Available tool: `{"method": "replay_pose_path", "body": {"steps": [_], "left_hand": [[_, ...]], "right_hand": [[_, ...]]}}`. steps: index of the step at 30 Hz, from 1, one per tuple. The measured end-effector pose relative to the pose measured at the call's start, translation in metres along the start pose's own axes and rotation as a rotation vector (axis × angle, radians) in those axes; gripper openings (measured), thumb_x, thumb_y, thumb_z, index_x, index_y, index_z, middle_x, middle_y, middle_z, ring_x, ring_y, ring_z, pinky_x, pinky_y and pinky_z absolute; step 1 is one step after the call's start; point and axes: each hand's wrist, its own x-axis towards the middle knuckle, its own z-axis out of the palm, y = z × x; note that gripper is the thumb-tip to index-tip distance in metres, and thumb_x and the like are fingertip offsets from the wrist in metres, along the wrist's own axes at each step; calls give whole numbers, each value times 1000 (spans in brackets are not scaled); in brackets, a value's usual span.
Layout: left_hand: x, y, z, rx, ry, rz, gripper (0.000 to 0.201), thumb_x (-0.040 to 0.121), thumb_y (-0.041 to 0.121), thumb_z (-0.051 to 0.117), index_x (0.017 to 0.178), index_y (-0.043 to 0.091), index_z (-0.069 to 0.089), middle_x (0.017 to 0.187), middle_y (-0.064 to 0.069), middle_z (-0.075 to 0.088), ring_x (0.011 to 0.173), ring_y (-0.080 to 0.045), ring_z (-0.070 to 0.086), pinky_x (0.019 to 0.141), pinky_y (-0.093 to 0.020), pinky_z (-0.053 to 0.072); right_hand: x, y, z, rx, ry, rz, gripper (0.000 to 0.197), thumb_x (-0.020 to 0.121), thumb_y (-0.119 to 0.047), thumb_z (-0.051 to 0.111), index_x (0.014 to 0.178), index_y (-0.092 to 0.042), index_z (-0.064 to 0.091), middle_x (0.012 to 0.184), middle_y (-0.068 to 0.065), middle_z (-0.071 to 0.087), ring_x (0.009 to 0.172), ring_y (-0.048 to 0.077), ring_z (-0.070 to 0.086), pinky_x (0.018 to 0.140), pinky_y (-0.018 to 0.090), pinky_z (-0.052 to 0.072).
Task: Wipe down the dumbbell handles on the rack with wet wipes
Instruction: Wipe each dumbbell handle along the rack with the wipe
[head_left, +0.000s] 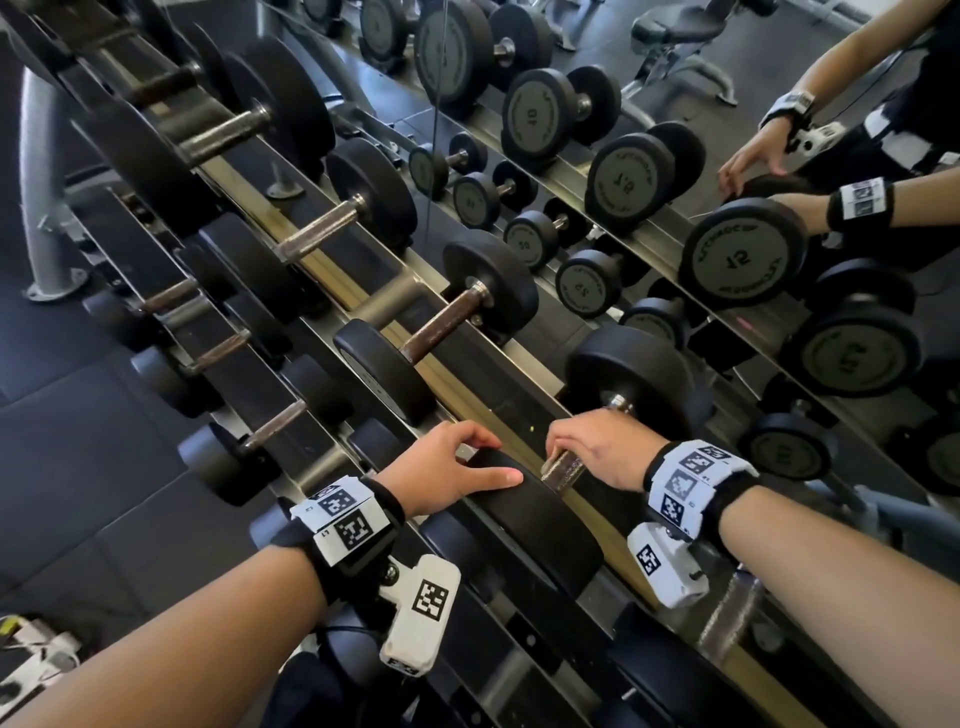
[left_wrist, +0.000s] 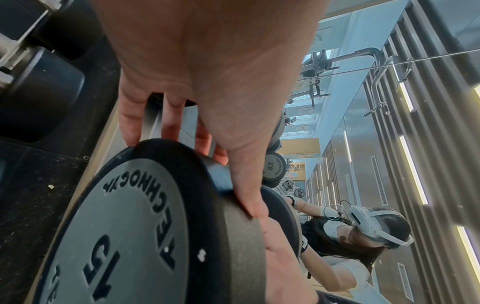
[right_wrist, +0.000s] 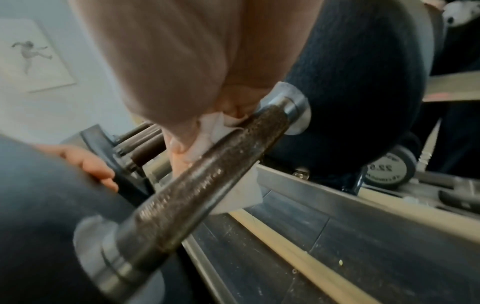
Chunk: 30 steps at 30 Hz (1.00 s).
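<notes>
The dumbbell head (head_left: 535, 525) is grasped at its rim by the left hand (head_left: 447, 467), while a wet wipe (right_wrist: 246, 189) is clenched round the handle (right_wrist: 194, 185) by the right hand (head_left: 597, 449).

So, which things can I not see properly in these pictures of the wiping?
Wipe: in the head view the right hand covers it fully; the right wrist view shows only parts, blurred.
Handle: its far side is hidden by wipe and hand.
Left hand: in the left wrist view its finger ends go behind the plate.
Wetness of the wipe: cannot be judged.
</notes>
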Motion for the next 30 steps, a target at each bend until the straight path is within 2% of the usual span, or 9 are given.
{"method": "replay_pose_path", "body": {"steps": [4,7,9,12,15,18,22,26,30], "left_hand": [[0,0,0,11,9,2,53,73,57,76,118,35,59,118,15,53,107,-7,58,99,-34,49],[0,0,0,8,6,-2,53,73,57,76,118,36,59,117,16,52,106,-6,57,98,-32,49],[0,0,0,15,6,-3,54,72,58,76,118,35,59,119,15,53,106,-7,58,99,-32,49],[0,0,0,20,3,-8,55,72,59,76,119,36,59,123,13,53,108,-9,58,100,-34,49],[0,0,0,19,-2,-10,54,73,58,75,119,36,58,123,13,53,108,-9,58,100,-35,49],[-1,0,1,30,3,-3,54,74,58,75,120,35,59,123,13,54,107,-8,59,99,-34,50],[-1,0,1,40,13,3,56,74,59,74,122,34,59,121,15,53,107,-6,58,97,-28,49],[0,1,0,28,-7,6,51,74,57,74,118,37,57,117,18,52,106,-3,57,93,-24,47],[2,2,-1,37,-6,-10,53,74,58,75,119,35,58,122,16,54,108,-5,57,93,-24,46]], "right_hand": [[2,0,-10,310,98,14,24,103,-26,41,96,-32,63,90,-6,68,87,8,64,85,31,52],[9,1,-15,184,219,-21,23,102,-21,42,109,-31,62,97,-5,68,90,10,65,85,31,53],[14,2,-14,-29,107,-6,26,98,-14,47,114,-29,59,103,0,66,93,17,64,88,35,53],[12,4,-8,-142,-27,94,19,96,-18,48,100,-33,59,94,-5,66,88,15,62,84,35,54],[7,1,0,26,31,71,25,101,-26,40,91,-33,61,87,-11,68,84,10,65,80,30,54],[6,-4,8,199,48,29,26,102,-23,42,89,-33,62,81,-15,69,84,2,66,81,22,50],[7,-4,2,471,129,36,31,101,-28,40,88,-37,67,87,-15,71,87,-4,64,83,23,46],[5,4,-19,196,305,-39,25,99,-18,44,104,-33,63,100,-15,70,93,3,66,87,28,52],[-5,6,-11,-108,67,41,23,94,-15,50,109,-29,61,99,-4,63,94,15,61,90,33,49]]}}
